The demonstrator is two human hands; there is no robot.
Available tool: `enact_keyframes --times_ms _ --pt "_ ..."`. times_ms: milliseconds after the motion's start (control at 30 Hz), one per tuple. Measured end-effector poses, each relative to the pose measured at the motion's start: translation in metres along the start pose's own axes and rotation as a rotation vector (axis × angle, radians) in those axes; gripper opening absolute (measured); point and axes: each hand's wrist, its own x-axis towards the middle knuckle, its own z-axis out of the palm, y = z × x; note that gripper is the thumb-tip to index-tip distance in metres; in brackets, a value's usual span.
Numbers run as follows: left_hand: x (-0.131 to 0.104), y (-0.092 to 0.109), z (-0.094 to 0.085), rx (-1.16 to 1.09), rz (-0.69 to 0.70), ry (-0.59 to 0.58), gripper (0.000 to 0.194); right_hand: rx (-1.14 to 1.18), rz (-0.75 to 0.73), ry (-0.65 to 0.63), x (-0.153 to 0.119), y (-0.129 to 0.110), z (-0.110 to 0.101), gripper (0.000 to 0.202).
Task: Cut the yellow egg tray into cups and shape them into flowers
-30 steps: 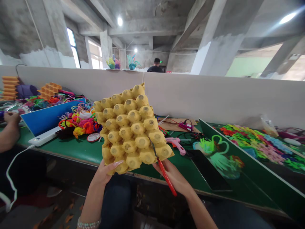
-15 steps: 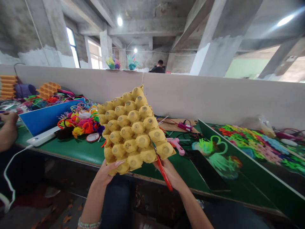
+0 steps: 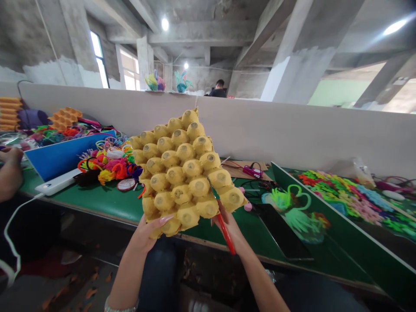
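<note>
A yellow egg tray (image 3: 175, 173) is held up in front of me, its rounded cups facing me. My left hand (image 3: 146, 234) grips its lower left edge, with the thumb on the front and the other fingers hidden behind. At the lower right, my right hand (image 3: 232, 232) is closed round red-handled scissors (image 3: 225, 229). One blade lies over the front of the tray, in a slit between the rightmost column of cups and the one beside it. The other blade is hidden behind the tray. Part of a pink glue gun (image 3: 248, 206) shows behind the tray's right corner.
A black phone (image 3: 282, 232) lies on the green table (image 3: 97, 203), beside a green pipe-cleaner swan (image 3: 297, 212). Left stand a blue divider (image 3: 68, 154), a white power strip (image 3: 58, 182) and colourful pipe cleaners (image 3: 110, 162). Another person's hand (image 3: 11, 169) is at far left.
The slit beside the scissor blade has widened, and the tray's right strip has parted further from the rest. The tray has shifted slightly and now covers more of the glue gun.
</note>
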Motion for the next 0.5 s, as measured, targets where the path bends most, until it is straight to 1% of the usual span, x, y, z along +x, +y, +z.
enact_keyframes --times_ms 100,167,233,367,433,500 --pt "0.000 0.004 0.000 -0.011 -0.048 0.006 0.046 -0.024 0.035 -0.125 -0.006 -0.011 -0.009 0.066" --pt "-0.001 0.006 -0.003 -0.010 -0.093 0.040 0.038 -0.059 0.017 -0.162 -0.011 -0.019 -0.013 0.063" --pt "-0.001 0.008 -0.005 -0.017 -0.118 0.080 0.033 -0.090 0.005 -0.155 -0.015 -0.025 -0.012 0.062" --pt "-0.002 0.008 0.000 -0.034 -0.096 0.084 0.046 -0.120 -0.013 -0.145 -0.018 -0.027 -0.007 0.061" --pt "-0.003 0.008 0.005 -0.037 -0.080 0.083 0.047 -0.123 -0.024 -0.154 -0.019 -0.025 -0.007 0.060" --pt "-0.006 0.009 0.008 -0.038 -0.061 0.091 0.046 -0.153 -0.057 -0.131 -0.021 -0.022 -0.009 0.059"
